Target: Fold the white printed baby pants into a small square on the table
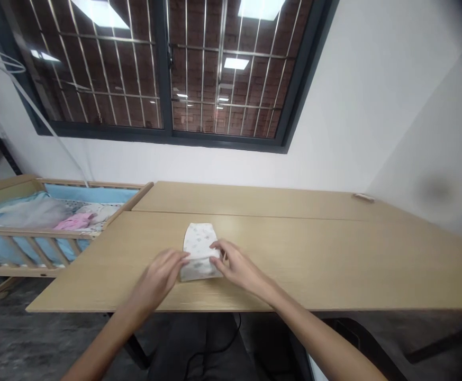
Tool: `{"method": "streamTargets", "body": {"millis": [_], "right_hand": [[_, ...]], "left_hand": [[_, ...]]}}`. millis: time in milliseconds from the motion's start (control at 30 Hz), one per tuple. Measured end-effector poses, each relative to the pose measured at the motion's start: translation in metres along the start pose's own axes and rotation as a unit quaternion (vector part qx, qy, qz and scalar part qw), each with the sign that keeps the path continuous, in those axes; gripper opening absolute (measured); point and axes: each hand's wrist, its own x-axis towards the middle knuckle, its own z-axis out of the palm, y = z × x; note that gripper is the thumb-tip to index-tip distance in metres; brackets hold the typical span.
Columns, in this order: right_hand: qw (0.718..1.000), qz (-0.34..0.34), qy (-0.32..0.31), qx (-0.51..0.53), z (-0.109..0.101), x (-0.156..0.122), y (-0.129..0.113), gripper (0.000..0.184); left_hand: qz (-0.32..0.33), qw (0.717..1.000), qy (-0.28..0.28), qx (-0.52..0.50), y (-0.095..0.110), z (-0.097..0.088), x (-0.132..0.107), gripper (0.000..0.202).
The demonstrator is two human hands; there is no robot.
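Note:
On the wooden table lies a small white cloth piece (200, 239) with a faint grey print, shaped like a baby's cap. Its lower part looks folded up or is a separate band, with a crease running across the middle. At the left end of that crease, the fingertips of my left hand (157, 278) pinch the edge. My right hand (234, 264) grips the opposite edge between thumb and fingers. Both hands are closed on the cloth, which rests flat or nearly so on the tabletop.
The light wooden table (334, 259) reaches to the wall, with a small pale object (363, 197) at its far right. A wooden crib (56, 270) with blue lining and a pink cloth (75, 220) stands on the left. A barred window (165, 69) is above.

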Motion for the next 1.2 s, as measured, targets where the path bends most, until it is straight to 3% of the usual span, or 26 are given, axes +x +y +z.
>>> {"method": "streamTargets", "body": {"millis": [100,233,367,467,567,667,767,867,933,1000,1200], "right_hand": [[0.999,0.016,0.032,0.028,0.009,0.046,0.040,0.019],[0.994,0.064,0.088,0.007,0.030,0.105,0.093,0.011],[0.987,0.125,0.102,-0.023,0.052,0.140,0.131,0.013],[0.984,0.145,0.093,-0.034,0.062,0.146,0.145,0.015],[0.984,0.147,0.095,-0.045,0.061,0.139,0.143,0.026],[0.992,0.083,0.079,-0.050,0.055,0.123,0.125,0.042],[0.998,-0.048,-0.032,-0.036,0.055,0.105,0.098,0.050],[0.975,-0.129,-0.181,-0.005,0.068,0.089,0.077,0.052],[0.961,-0.131,-0.245,0.001,0.080,0.085,0.072,0.051],[0.958,-0.102,-0.267,-0.011,0.088,0.088,0.076,0.051],[0.969,-0.036,-0.226,-0.096,0.091,0.126,0.108,0.060]], "left_hand": [[-0.055,0.998,-0.030,0.013,-0.029,0.005,0.045,0.029],[-0.110,0.992,-0.055,0.040,-0.065,0.031,0.096,0.032],[-0.154,0.982,-0.066,0.086,-0.091,0.064,0.124,0.031],[-0.174,0.974,-0.078,0.120,-0.096,0.079,0.132,0.028],[-0.182,0.969,-0.070,0.152,-0.081,0.084,0.121,0.033],[-0.158,0.971,-0.073,0.164,-0.047,0.089,0.083,0.040],[-0.112,0.973,-0.051,0.196,-0.010,0.102,0.030,0.053],[-0.106,0.969,-0.044,0.219,0.013,0.117,-0.009,0.059],[-0.114,0.967,-0.044,0.225,0.019,0.123,-0.021,0.060],[-0.124,0.966,-0.040,0.224,0.022,0.125,-0.023,0.059],[-0.135,0.964,-0.023,0.228,0.019,0.122,-0.017,0.060]]}}
